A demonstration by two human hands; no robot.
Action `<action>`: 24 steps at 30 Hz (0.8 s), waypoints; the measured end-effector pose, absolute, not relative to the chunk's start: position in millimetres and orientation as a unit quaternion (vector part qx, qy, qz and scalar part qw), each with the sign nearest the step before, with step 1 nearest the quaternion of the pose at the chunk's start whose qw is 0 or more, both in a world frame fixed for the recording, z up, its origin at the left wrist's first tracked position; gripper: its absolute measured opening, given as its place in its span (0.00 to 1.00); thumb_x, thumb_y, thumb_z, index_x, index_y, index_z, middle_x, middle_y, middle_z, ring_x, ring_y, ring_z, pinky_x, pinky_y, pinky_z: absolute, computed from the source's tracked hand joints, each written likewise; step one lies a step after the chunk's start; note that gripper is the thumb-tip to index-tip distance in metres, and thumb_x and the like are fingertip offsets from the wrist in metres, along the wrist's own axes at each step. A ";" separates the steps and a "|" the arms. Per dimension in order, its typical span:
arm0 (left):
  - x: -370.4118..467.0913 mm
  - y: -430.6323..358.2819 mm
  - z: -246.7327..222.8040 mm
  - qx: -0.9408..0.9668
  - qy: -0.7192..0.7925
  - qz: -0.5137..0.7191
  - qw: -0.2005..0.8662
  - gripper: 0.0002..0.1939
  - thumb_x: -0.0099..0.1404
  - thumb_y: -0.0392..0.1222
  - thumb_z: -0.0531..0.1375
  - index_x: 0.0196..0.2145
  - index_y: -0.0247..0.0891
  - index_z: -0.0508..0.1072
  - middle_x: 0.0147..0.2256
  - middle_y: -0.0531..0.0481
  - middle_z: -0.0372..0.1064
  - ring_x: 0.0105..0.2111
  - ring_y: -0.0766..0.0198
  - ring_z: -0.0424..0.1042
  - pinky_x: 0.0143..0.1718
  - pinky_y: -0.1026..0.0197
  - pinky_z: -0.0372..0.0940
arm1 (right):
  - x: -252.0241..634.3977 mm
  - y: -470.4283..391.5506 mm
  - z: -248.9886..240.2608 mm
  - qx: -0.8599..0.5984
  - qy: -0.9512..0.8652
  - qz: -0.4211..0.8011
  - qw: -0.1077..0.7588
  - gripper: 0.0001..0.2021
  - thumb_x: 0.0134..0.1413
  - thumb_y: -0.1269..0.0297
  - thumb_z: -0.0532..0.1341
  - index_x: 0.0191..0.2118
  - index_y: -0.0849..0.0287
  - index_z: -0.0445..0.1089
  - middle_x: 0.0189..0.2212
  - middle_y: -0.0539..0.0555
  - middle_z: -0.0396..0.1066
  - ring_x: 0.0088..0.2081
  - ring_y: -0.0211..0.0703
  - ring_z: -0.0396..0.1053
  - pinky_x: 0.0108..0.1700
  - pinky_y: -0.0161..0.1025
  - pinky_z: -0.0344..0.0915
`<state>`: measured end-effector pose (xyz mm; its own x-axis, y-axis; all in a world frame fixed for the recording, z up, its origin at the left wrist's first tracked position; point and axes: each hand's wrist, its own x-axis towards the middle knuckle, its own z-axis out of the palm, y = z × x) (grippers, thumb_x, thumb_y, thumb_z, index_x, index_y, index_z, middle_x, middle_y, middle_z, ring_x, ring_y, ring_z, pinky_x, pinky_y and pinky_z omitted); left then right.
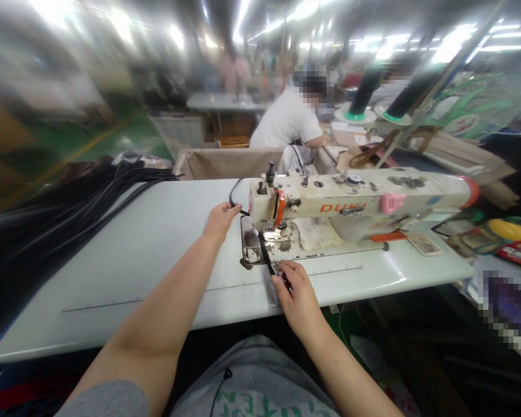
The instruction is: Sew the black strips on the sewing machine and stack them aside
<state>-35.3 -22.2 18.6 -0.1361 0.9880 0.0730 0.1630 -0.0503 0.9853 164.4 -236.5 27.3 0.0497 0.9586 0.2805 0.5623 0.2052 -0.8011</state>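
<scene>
A white sewing machine (304, 202) stands on the pale table. A narrow black strap (265, 253) runs under its needle area toward me. My right hand (296, 289) is closed at the near end of this strap, in front of the machine bed. A small dark red thing, partly hidden by the fingers, also shows in that hand; its kind I cannot make out. To the left of the machine head, my left hand (220, 222) pinches a length of black strap that loops up behind the head. The needle itself is too small to see.
Many long black straps (91, 191) hang over the table's left side. A fabric-lined bin (226, 162) sits behind the table, where a person in a white shirt (282, 119) bends forward. Black thread cones (367, 92) stand back right. A pink clip-like piece (392, 202) sits on the machine arm.
</scene>
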 end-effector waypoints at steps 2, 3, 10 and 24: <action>-45.3 -33.7 22.0 0.469 0.538 0.542 0.444 0.16 0.54 0.53 0.67 0.30 0.37 0.72 0.30 0.50 0.73 0.36 0.60 0.73 0.44 0.57 0.68 | 159.5 -233.6 31.8 -0.567 -0.653 0.265 0.427 0.12 0.66 0.59 0.60 0.47 0.59 0.74 0.44 0.60 0.71 0.46 0.49 0.70 0.52 0.46 0.68; -49.8 -40.5 23.2 0.440 0.526 0.558 0.468 0.16 0.53 0.52 0.68 0.29 0.37 0.70 0.29 0.51 0.72 0.35 0.61 0.73 0.44 0.57 0.69 | 156.0 -232.2 34.3 -0.557 -0.654 0.287 0.423 0.11 0.65 0.58 0.60 0.46 0.59 0.74 0.40 0.58 0.71 0.43 0.48 0.70 0.48 0.43 0.68; -72.4 -104.1 21.8 0.354 0.475 0.624 0.509 0.18 0.54 0.48 0.71 0.32 0.36 0.69 0.32 0.49 0.72 0.38 0.61 0.77 0.52 0.48 0.73 | 123.3 -216.8 37.7 -0.505 -0.575 0.523 0.375 0.21 0.64 0.43 0.58 0.39 0.59 0.73 0.28 0.49 0.69 0.28 0.38 0.63 0.31 0.35 0.60; -93.0 -192.7 19.6 0.394 0.515 0.644 0.405 0.16 0.62 0.52 0.68 0.39 0.39 0.71 0.39 0.46 0.78 0.47 0.54 0.79 0.55 0.47 0.73 | 73.0 -173.4 25.6 -0.438 -0.422 0.691 0.391 0.23 0.55 0.43 0.63 0.35 0.64 0.74 0.25 0.50 0.69 0.19 0.29 0.48 0.21 0.31 0.42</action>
